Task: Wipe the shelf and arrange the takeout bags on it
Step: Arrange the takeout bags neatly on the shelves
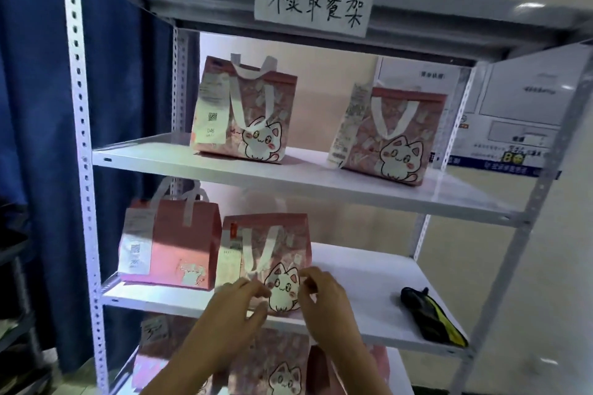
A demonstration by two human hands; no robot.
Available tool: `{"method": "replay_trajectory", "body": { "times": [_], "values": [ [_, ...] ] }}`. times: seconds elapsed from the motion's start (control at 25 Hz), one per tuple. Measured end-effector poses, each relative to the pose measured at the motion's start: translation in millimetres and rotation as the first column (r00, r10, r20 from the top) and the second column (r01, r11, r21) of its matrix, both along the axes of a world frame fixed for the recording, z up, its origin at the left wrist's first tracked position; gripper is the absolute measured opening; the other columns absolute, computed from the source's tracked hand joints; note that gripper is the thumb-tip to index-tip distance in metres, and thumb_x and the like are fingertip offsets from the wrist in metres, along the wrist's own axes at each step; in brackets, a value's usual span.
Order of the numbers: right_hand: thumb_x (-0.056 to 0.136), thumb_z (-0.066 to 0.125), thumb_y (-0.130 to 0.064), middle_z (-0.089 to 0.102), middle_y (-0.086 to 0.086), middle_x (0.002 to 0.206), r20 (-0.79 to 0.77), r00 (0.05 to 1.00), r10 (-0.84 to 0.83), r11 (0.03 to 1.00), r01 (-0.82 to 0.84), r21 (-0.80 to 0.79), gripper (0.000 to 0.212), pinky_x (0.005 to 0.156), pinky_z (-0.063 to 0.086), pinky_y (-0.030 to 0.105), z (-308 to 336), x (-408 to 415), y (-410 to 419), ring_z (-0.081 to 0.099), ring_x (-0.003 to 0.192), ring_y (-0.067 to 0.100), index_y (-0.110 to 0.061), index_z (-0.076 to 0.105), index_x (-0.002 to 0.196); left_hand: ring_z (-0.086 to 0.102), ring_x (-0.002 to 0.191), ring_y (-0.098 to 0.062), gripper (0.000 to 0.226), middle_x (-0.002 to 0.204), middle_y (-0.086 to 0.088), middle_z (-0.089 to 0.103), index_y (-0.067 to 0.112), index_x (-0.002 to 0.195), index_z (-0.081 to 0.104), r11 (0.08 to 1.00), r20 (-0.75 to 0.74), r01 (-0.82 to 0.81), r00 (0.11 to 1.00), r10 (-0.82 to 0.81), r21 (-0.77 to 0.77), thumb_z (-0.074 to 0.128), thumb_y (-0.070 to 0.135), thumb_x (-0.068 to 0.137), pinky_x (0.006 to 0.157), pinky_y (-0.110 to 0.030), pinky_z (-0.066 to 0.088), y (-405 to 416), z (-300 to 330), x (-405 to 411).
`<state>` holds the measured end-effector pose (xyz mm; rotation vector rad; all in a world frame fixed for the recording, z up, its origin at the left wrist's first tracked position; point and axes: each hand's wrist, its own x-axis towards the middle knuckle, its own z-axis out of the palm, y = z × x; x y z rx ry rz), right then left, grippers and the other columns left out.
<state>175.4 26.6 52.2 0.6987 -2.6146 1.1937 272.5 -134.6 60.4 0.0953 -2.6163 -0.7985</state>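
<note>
A white metal shelf rack (362,276) holds pink takeout bags printed with a white cat. On the middle board stands one cat bag (266,244), facing me, with white handles and a receipt. My left hand (237,301) and my right hand (324,295) grip its lower front from either side, fingers and thumbs curled against it. A second pink bag (173,244) stands just to its left, turned sideways. Two more bags (247,112) (391,135) stand apart on the board above. A black and yellow cloth (430,317) lies at the right end of the middle board.
More pink bags (272,369) sit on the lowest visible board, partly hidden by my arms. A handwritten paper sign (313,6) hangs on the top board. A blue curtain (32,74) is at the left; posters (519,106) cover the wall behind the right.
</note>
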Motion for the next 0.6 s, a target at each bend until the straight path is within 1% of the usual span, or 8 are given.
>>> {"method": "replay_trajectory", "body": {
  "times": [0.12,0.24,0.36,0.44,0.52,0.6],
  "values": [
    [0.1,0.052,-0.029,0.063,-0.011,0.108,-0.044,0.999,-0.018,0.999,0.016,-0.029,0.023,0.088,0.055,0.027,18.4,-23.3,2.4,0.062,0.098,0.004,-0.032,0.061,0.121,0.046,0.11,0.0,0.017,0.116,0.024,0.054,0.038,0.115,0.058,1.0,-0.041,0.013,0.999,-0.014,-0.005,0.048,0.038,0.101,0.084,-0.014,0.034,-1.2,18.6,-26.8],
    [0.1,0.052,-0.027,0.063,-0.012,0.103,-0.083,0.996,-0.016,0.999,0.013,-0.037,0.018,0.084,0.054,0.026,39.8,-40.1,1.5,0.061,0.094,0.002,-0.032,0.063,0.114,0.049,0.112,-0.005,0.022,0.117,0.019,0.057,0.031,0.119,0.062,0.999,-0.098,0.034,0.994,-0.037,-0.037,0.049,0.034,0.101,0.087,-0.021,0.036,-1.8,41.1,-47.5],
    [0.098,0.054,-0.025,0.063,-0.012,0.1,-0.123,0.992,0.003,0.999,-0.007,-0.033,0.015,0.087,0.054,0.032,54.0,-48.6,-2.4,0.062,0.093,0.008,-0.031,0.064,0.109,0.05,0.11,-0.009,0.022,0.115,0.015,0.059,0.028,0.118,0.063,0.998,-0.112,0.042,0.993,-0.047,-0.049,0.051,0.032,0.1,0.09,-0.026,0.039,-4.1,55.8,-60.2],
    [0.099,0.055,-0.025,0.062,-0.013,0.101,-0.146,0.989,0.01,0.999,-0.014,-0.03,0.016,0.089,0.054,0.034,64.8,-51.6,-5.0,0.062,0.094,0.007,-0.031,0.063,0.111,0.048,0.113,-0.01,0.023,0.117,0.015,0.058,0.029,0.12,0.062,0.998,-0.12,0.046,0.991,-0.052,-0.054,0.05,0.033,0.1,0.096,-0.03,0.041,-11.6,67.2,-64.1],
    [0.1,0.056,-0.022,0.063,-0.014,0.104,-0.184,0.983,0.016,0.998,-0.027,-0.059,0.019,0.09,0.055,0.03,82.0,-53.1,-9.0,0.061,0.095,0.001,-0.029,0.063,0.116,0.048,0.116,-0.01,0.025,0.122,0.014,0.058,0.03,0.122,0.061,0.996,-0.158,0.038,0.986,-0.05,-0.075,0.05,0.033,0.1,0.101,-0.034,0.042,-24.5,86.6,-64.5],
    [0.1,0.056,-0.02,0.065,-0.01,0.107,-0.242,0.97,0.006,0.994,-0.031,-0.102,0.022,0.089,0.054,0.027,104.5,-52.8,-15.7,0.061,0.095,-0.001,-0.028,0.064,0.119,0.048,0.117,-0.011,0.026,0.125,0.012,0.058,0.028,0.124,0.06,0.995,-0.219,0.029,0.974,-0.05,-0.1,0.05,0.033,0.1,0.102,-0.032,0.041,-40.4,108.0,-63.6]
  ]
}}
